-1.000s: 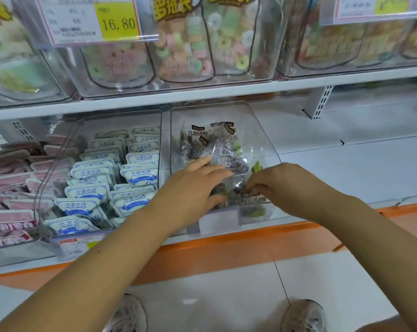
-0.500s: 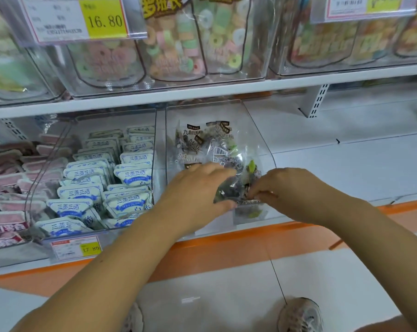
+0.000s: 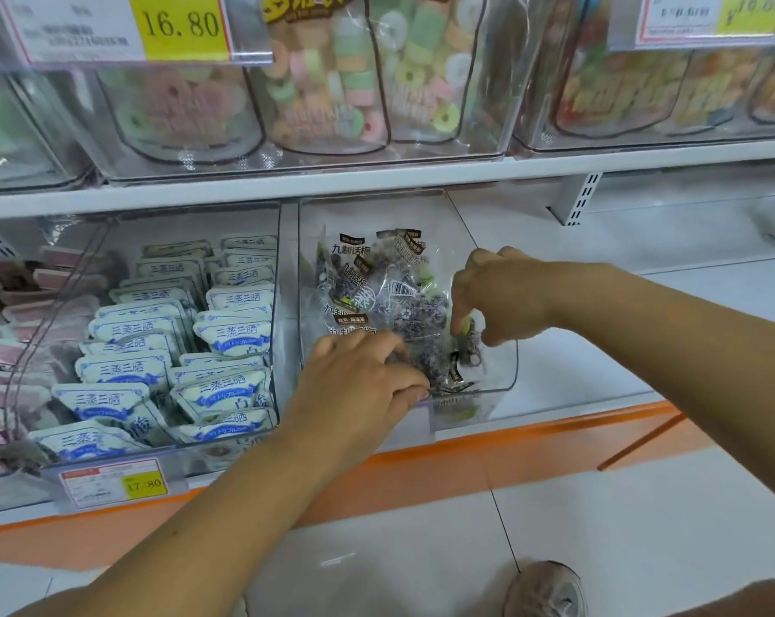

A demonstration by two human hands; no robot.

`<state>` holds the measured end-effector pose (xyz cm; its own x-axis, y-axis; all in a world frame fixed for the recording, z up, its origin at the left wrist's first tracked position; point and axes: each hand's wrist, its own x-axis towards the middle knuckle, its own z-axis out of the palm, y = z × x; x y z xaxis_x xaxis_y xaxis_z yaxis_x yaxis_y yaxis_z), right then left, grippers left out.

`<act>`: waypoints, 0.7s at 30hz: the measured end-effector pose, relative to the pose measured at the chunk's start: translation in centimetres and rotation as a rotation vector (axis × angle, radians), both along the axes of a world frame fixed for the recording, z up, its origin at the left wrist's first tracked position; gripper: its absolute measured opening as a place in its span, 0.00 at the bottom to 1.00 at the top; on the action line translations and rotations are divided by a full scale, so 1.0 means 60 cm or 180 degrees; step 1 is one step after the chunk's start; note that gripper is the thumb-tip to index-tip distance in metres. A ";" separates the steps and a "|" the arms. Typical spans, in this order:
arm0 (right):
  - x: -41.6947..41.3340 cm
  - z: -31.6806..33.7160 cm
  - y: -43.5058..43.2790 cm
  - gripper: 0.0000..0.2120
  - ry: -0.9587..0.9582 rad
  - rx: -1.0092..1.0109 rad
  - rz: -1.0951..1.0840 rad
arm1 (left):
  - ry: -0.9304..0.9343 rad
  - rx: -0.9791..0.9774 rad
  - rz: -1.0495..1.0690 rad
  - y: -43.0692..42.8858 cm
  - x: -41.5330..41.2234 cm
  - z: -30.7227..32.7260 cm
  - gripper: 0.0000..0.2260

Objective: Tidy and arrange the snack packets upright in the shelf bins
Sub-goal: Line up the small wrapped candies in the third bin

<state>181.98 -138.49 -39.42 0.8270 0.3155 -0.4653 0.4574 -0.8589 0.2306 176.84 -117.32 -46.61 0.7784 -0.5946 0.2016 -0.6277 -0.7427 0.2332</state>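
snack packet [image 3: 425, 331] is slumped at the front of the clear bin [image 3: 508, 376], long axis tilted backward | its right edge is pinched by the right hand [image 3: 497, 296] grip | left hand [image 3: 359, 385] grip is curled at its lower-left; hold cannot be told

Clear snack packets [image 3: 362, 278] askew in bin [image 3: 513, 371]

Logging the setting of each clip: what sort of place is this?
Most likely a shop's snack aisle. Yellow price tags are clipped to the shelf fronts, clear bins hold retail goods such as blue-and-white packets, and bags of ring candy sit on the shelf above.
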 end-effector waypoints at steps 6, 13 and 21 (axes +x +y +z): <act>0.010 0.006 -0.001 0.16 0.0005 0.0162 -0.0061 | -0.0107 -0.0099 -0.0026 0.002 0.002 -0.008 0.13; -0.041 0.016 -0.052 0.05 -0.0775 0.2549 -0.0683 | 0.0073 -0.0329 0.0092 -0.001 -0.003 0.004 0.19; -0.086 -0.028 -0.026 0.00 -0.0922 0.4253 -0.1679 | 0.0991 -0.1650 0.0666 -0.009 0.005 0.034 0.35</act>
